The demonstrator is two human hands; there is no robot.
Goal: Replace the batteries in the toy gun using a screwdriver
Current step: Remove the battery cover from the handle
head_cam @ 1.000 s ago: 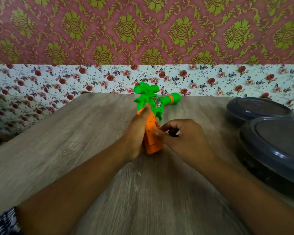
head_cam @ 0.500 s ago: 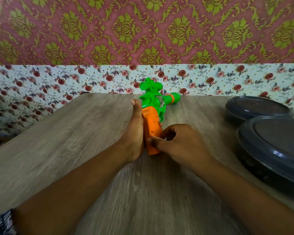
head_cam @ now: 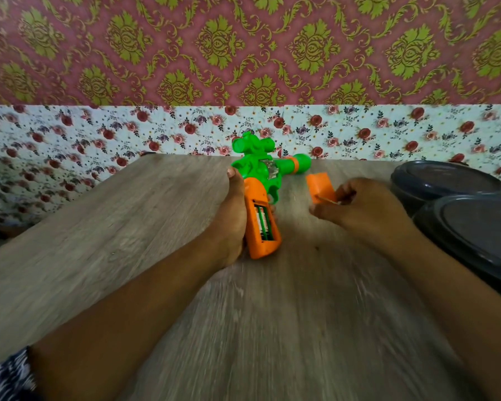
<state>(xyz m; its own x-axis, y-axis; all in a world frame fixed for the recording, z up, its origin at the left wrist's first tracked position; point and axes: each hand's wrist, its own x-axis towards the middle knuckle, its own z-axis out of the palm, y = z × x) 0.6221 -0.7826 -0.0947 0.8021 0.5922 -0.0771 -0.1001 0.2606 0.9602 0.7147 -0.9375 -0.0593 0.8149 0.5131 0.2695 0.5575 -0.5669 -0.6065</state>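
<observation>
Toy gun (head_cam: 262, 198) is stood on the wooden counter (head_cam: 128, 227) a little above frame centre, its orange grip pointing toward the viewer at 6 o'clock and its green barrel aimed toward 2 o'clock at the wall. The battery compartment in the grip is uncovered, and cells (head_cam: 263, 222) with green and white wrapping can be seen seated inside.

The left hand (head_cam: 232, 221) is pressed against the grip's 9 o'clock side, thumb extended upward along it; the fingers on the far side are hidden, though a fingertip seems to show just past the grip. At 3 o'clock from the gun, clearly apart from it, the right hand (head_cam: 362, 209) is curled round the removed orange battery cover (head_cam: 320, 188), which is pinched at its lower edge. A thin pale object is held against that cover; whether it is the screwdriver cannot be told. No loose screw can be made out.

Several risks are judged likely. The gun could be tipped over, since it is steadied from one side only. The cells could slide out if the grip is tilted toward the open side. The small screw could be lost on the grained counter. The cover, pinched at one edge only, could be dropped toward the two dark lidded containers (head_cam: 446, 183) at 3 o'clock.
</observation>
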